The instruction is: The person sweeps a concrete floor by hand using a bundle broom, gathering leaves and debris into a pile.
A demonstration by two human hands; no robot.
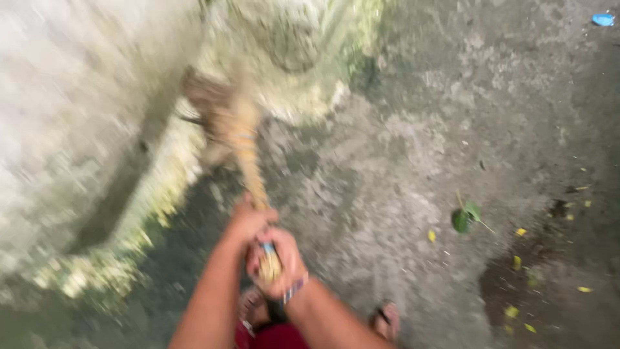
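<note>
From the head camera, both hands clench a straw-coloured broom [242, 139]: the left hand [248, 220] grips the handle higher up, the right hand [278, 262], a striped band at its wrist, wraps its fingers around the handle's end. The blurred brush head rests against a pale, mossy concrete step [97, 129]. A small blue scrap [602, 19] lies far off at the top right. A green leaf [466, 216] and yellow leaf bits [520, 258] dot the grey concrete ground [413, 129]. Sandalled feet [386, 321] show below.
</note>
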